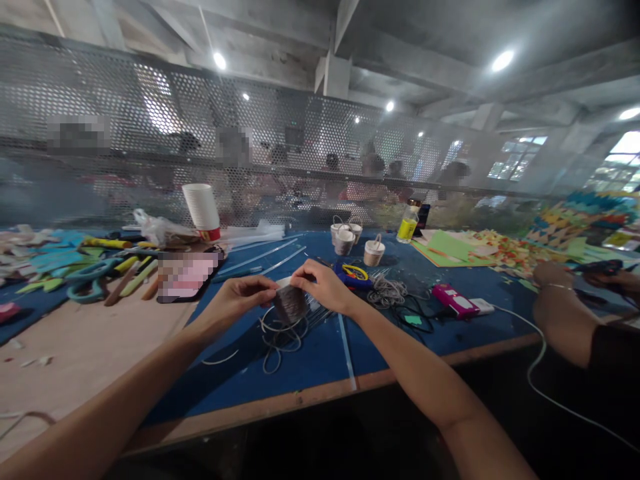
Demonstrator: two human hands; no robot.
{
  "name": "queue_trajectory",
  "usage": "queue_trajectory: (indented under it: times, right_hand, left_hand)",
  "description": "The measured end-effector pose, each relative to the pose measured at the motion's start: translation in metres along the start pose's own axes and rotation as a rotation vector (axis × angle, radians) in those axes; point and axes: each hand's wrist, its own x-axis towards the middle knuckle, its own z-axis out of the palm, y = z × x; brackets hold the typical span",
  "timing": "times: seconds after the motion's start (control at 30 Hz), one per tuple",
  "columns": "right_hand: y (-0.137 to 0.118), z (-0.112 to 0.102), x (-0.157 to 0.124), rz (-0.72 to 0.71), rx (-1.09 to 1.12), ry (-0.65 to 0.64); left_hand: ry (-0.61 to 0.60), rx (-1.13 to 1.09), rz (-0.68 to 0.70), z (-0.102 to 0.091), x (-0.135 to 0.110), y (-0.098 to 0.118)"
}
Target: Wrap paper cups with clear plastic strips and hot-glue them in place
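Note:
A small paper cup wrapped in grey cord is held just above the blue table mat. My left hand pinches the cup's rim on its left side. On the opposite side, my right hand grips the rim with fingers closed. Loose loops of grey cord lie on the mat below the cup. Behind, several small cups with cord handles stand together, and another handled cup stands to their right. A tangle of grey cord lies beyond my right hand.
Left are a phone, scissors and a stack of paper cups. Right are a pink box-shaped device with a white cable, green paper and a co-worker's arm. A perforated screen stands behind.

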Motion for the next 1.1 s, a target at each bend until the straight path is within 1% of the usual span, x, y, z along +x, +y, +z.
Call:
queue_trajectory:
  times: [0.13,0.23,0.37,0.5,0.63,0.87,1.0,1.1]
  right_hand:
    - [-0.001,0.000,0.000,0.027,-0.003,-0.002]
    - [0.001,0.000,0.000,0.033,0.030,-0.002]
    - [0.003,0.003,-0.002,0.052,0.131,-0.027]
    - [0.002,0.005,-0.002,0.058,0.150,-0.020]
    - [0.000,0.000,0.000,0.068,0.124,0.069]
    - [0.005,-0.008,0.005,0.095,0.079,0.240]
    - [0.012,-0.015,0.011,0.110,0.044,0.360]
    - [0.021,-0.023,0.019,0.125,-0.014,0.413]
  left_hand:
    - [0.035,0.041,0.053,0.001,-0.001,0.003]
    - [0.053,0.117,0.113,0.002,0.000,0.001]
    - [0.084,0.346,0.243,0.002,0.002,-0.004]
    - [0.116,0.516,0.348,0.002,0.003,-0.008]
    - [0.120,0.559,0.372,0.003,0.003,-0.015]
    - [0.189,0.625,0.289,0.008,0.004,-0.029]
    - [0.220,0.641,0.282,0.005,0.005,-0.027]
    - [0.244,0.656,0.293,0.001,0.004,-0.023]
